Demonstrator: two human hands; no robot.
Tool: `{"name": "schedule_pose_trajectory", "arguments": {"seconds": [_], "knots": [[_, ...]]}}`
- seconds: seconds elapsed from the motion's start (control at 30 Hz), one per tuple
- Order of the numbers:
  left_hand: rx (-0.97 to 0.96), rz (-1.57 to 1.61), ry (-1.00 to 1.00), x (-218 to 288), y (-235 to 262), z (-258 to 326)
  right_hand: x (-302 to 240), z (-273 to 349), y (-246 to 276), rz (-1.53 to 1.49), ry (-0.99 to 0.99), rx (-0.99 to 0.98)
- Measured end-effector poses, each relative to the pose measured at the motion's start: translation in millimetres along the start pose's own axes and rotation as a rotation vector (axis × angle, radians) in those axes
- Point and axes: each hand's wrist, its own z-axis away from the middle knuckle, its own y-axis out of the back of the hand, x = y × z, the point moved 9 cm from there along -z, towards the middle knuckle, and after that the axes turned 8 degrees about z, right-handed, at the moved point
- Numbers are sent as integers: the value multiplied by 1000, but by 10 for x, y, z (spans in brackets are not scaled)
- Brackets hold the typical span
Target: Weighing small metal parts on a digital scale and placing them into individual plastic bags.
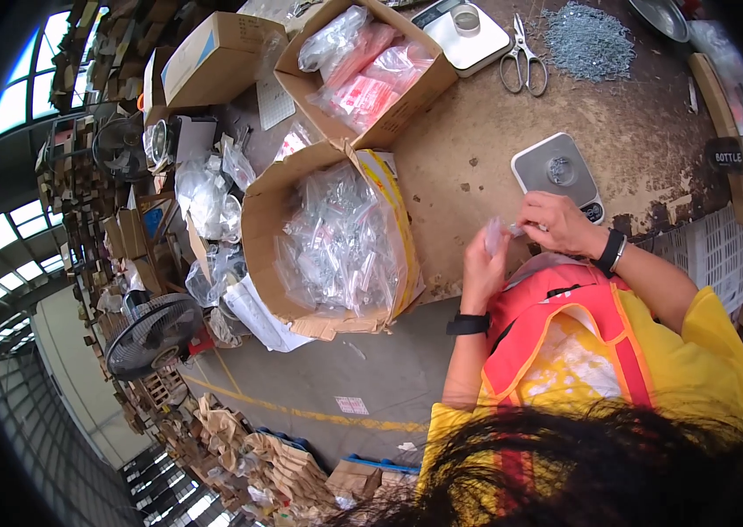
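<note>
My left hand [482,265] pinches a small clear plastic bag [494,237] at the near edge of the workbench. Close beside it, my right hand [559,221] has its fingers pinched together at the bag's edge; the fingers partly hide what lies between them. Just beyond the right hand is a small digital scale [533,167]. A clear round dish [562,170] stands on its pan with a few small metal pieces in it. To the left, an open cardboard box [259,230] holds many filled clear bags [345,246].
Farther back lie a heap of small metal screw-like parts [588,42], scissors [522,61] and a second white scale [477,51]. Another carton [389,119] contains red-and-clear bags [367,75]. A black fan [153,335] stands left of the bench, and a white plastic crate [723,255] is at the right.
</note>
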Motion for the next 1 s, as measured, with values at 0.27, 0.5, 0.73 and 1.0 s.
{"name": "schedule_pose_trajectory", "arguments": {"seconds": [0.27,0.5,0.73,1.0], "knots": [[342,-237,-152,1720,744,725,564,142,1083,84,-350,193],[814,-340,-397,2466,1602,1410,1340,664,1456,195,-552,287],[456,243,75,1674,517,682,2521,903,1353,339,-768,379],[153,502,430,429,-217,434,2898,243,1689,580,-680,452]]}}
